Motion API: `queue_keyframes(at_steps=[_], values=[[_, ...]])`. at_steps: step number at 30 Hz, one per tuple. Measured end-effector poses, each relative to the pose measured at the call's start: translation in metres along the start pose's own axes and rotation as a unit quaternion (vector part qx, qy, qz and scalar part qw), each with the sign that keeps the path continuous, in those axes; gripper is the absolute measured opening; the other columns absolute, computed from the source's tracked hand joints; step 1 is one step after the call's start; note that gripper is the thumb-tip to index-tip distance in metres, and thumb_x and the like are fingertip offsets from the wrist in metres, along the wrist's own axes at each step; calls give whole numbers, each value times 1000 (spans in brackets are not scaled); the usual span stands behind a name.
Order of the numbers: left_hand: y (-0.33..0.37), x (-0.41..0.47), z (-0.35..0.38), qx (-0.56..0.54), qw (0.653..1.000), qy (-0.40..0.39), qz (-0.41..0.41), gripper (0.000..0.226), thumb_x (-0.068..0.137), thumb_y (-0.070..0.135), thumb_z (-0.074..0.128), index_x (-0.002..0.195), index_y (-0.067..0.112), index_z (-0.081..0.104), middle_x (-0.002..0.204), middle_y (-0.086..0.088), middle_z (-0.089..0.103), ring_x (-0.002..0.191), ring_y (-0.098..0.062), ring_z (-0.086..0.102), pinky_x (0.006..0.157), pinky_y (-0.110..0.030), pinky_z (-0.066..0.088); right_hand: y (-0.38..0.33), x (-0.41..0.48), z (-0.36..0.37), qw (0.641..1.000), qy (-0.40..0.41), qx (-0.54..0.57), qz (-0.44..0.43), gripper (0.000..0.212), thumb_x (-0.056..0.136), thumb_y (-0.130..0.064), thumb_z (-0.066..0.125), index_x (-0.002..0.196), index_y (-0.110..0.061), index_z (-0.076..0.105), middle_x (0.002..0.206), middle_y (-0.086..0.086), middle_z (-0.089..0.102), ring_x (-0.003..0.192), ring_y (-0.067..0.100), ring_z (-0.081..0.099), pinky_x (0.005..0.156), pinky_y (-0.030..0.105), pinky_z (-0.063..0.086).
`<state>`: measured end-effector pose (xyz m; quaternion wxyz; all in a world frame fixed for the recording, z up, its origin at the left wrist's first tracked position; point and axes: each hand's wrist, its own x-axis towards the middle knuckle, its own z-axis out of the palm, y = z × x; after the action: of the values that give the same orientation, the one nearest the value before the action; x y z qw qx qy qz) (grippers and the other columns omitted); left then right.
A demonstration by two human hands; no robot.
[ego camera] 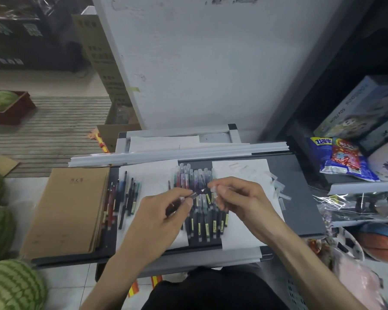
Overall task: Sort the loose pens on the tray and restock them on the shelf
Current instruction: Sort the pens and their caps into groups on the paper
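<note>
A single pen [195, 194] is pinched near its tip by the left hand [164, 211], whose fingers [177, 194] curl round the barrel; the tip points across at the right hand [238, 198]. The right fingers [224, 186] pinch a small clear cap [213, 188], just beside the pen's tip; whether the two touch cannot be told.

Directly beneath both sets of fingers lies a row of pens [199, 227], side by side, with their capped ends beyond the fingertips and their labelled barrels toward the person. Left of the left fingers, well apart from that row, a second group of darker pens [126, 198] lies on a white paper sheet [150, 173]. Right of the right fingers, loose clear caps [278, 191] are scattered over another sheet. All of this rests on a dark grey tray [300, 209] in front of the person.

Further left of the fingers, a stack of brown notebooks [70, 209] lies at the tray's edge, with watermelons [9, 285] on the floor past it. Far to the right stands the shelf [363, 186], carrying a blue snack bag [343, 157], with a basketball [381, 242] below.
</note>
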<state>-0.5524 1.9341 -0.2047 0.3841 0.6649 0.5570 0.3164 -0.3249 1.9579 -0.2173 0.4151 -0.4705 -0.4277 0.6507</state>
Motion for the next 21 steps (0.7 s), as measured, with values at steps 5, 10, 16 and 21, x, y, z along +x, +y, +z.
queue_keyframes(at_steps=[5,10,16,21], values=[[10,-2,-4,28,999,10,31,19,100,27,66,114,28,78,81,22,71,74,-5,69,65,-12,47,-12,-5,5,999,6,28,-42,22,88,-16,71,104,-3,78,73,12,64,69,25,54,70,34,45],[13,-4,-6,17,999,20,36,20,99,25,67,115,25,79,80,27,69,71,-3,67,65,-10,45,-17,-7,7,996,53,41,-54,21,76,-10,80,95,-1,76,80,6,72,70,14,63,71,26,51],[17,-5,-13,31,996,30,74,20,98,23,69,115,24,79,85,28,71,73,-6,69,63,-16,50,-24,-12,7,993,62,-67,-73,7,89,2,75,88,6,70,89,11,77,78,23,74,73,31,56],[17,0,-26,72,990,26,121,22,101,30,64,117,26,78,89,25,72,68,-14,68,61,-15,48,-32,-17,-1,963,9,-253,-95,15,94,-28,72,106,-26,80,82,0,71,72,28,60,70,42,50]])
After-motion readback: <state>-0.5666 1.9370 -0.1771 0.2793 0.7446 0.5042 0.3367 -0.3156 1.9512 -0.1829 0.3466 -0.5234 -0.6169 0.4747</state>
